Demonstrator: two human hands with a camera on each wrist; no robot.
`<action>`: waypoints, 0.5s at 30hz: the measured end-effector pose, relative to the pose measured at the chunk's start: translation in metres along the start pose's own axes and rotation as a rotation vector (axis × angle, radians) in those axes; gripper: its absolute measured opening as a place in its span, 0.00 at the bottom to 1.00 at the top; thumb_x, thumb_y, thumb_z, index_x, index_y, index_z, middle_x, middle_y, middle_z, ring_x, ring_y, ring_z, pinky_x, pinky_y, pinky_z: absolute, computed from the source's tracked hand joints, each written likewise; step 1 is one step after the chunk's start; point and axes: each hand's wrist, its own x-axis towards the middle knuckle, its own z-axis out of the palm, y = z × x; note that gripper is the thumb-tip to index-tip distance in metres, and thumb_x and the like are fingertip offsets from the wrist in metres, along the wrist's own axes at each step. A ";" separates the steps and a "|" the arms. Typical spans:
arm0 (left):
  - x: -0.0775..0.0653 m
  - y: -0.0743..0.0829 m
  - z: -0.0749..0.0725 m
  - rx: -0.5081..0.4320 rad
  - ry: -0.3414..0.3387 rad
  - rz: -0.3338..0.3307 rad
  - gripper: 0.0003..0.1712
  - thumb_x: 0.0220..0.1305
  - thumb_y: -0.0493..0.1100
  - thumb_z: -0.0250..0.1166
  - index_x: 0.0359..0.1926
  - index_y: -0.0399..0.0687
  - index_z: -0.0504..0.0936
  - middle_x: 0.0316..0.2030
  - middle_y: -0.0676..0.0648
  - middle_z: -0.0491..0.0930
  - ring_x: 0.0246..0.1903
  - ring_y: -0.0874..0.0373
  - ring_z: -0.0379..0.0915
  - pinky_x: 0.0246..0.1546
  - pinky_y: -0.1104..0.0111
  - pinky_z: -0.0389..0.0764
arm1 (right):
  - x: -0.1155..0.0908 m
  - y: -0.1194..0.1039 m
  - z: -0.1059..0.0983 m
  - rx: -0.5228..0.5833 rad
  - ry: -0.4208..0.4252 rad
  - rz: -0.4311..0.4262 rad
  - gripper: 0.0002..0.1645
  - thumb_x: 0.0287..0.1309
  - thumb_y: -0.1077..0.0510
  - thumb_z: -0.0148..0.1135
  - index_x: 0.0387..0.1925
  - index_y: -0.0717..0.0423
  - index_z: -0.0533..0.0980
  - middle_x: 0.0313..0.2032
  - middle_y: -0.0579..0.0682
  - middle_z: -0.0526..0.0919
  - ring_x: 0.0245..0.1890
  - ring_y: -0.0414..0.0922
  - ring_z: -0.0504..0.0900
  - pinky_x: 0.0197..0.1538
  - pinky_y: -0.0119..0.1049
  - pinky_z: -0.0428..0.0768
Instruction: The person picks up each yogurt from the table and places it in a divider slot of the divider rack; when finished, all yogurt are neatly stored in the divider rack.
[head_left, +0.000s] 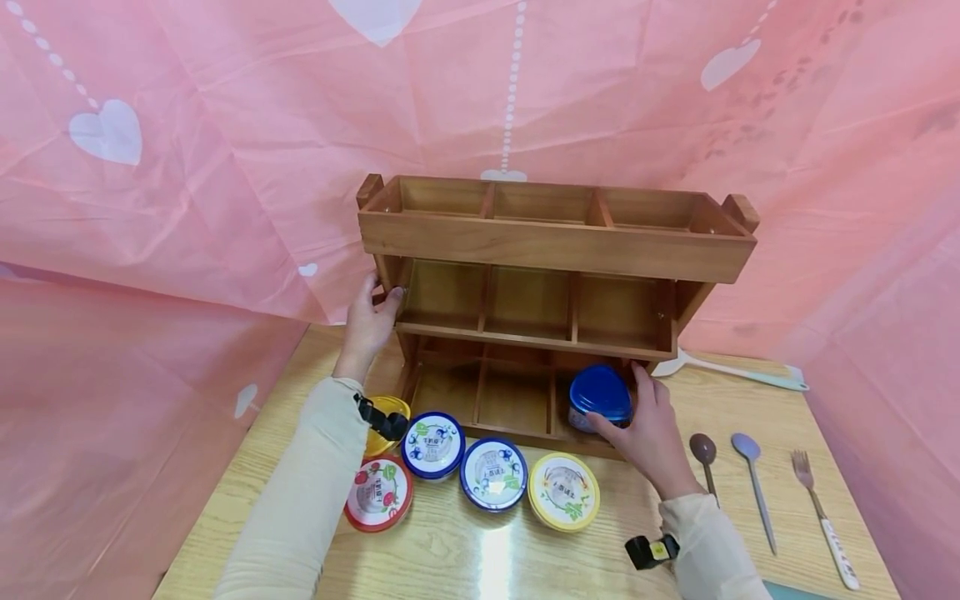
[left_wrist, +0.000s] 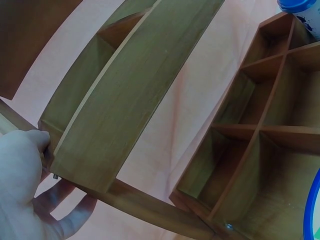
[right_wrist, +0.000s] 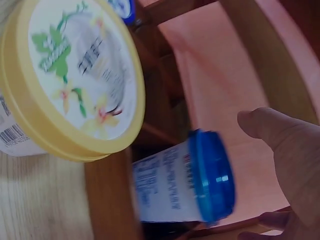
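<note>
A three-tier wooden rack (head_left: 555, 246) with divided compartments stands on the table. My left hand (head_left: 369, 321) grips its left side by the middle tier, thumb in front and fingers round the side rail (left_wrist: 145, 205). A tub with a blue lid (head_left: 600, 393) sits in the right compartment of the bottom tier. Close to that tub is my right hand (head_left: 651, 425), thumb and fingers spread. In the right wrist view a gap shows between the thumb (right_wrist: 257, 122) and the blue lid (right_wrist: 215, 177).
Before the rack are blue-rimmed tubs (head_left: 433, 446), a yellow-rimmed tub (head_left: 564, 492) and a red-rimmed tub (head_left: 378, 493). Another yellow tub (head_left: 390, 406) is partly behind my left wrist. To the right lie a brown spoon (head_left: 703, 450), a purple spoon (head_left: 746, 446), a fork (head_left: 821, 508) and a white utensil (head_left: 735, 367).
</note>
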 end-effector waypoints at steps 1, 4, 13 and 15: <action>0.000 0.000 0.000 0.002 0.001 0.000 0.28 0.74 0.45 0.54 0.72 0.50 0.61 0.68 0.37 0.65 0.63 0.40 0.70 0.60 0.49 0.77 | -0.004 -0.002 -0.003 -0.007 0.004 -0.010 0.66 0.53 0.38 0.71 0.77 0.61 0.42 0.69 0.74 0.52 0.66 0.71 0.59 0.62 0.70 0.67; 0.000 0.001 0.000 0.009 0.002 0.001 0.28 0.74 0.45 0.54 0.72 0.49 0.61 0.68 0.37 0.65 0.63 0.40 0.70 0.60 0.49 0.77 | -0.014 -0.008 -0.011 -0.024 0.011 -0.032 0.65 0.52 0.38 0.71 0.76 0.61 0.44 0.70 0.73 0.53 0.66 0.71 0.59 0.60 0.71 0.68; -0.001 -0.001 0.000 0.027 -0.005 0.005 0.29 0.75 0.46 0.54 0.73 0.51 0.60 0.69 0.38 0.65 0.63 0.40 0.70 0.60 0.49 0.76 | -0.044 -0.022 -0.021 -0.090 0.074 -0.146 0.60 0.49 0.39 0.74 0.70 0.68 0.56 0.66 0.74 0.60 0.63 0.71 0.63 0.57 0.72 0.69; -0.001 -0.001 0.000 0.028 -0.007 0.006 0.29 0.75 0.46 0.54 0.73 0.51 0.60 0.69 0.38 0.65 0.63 0.40 0.69 0.61 0.49 0.76 | -0.050 -0.025 -0.020 -0.082 0.088 -0.172 0.58 0.48 0.40 0.75 0.69 0.68 0.58 0.65 0.73 0.62 0.62 0.70 0.64 0.57 0.72 0.69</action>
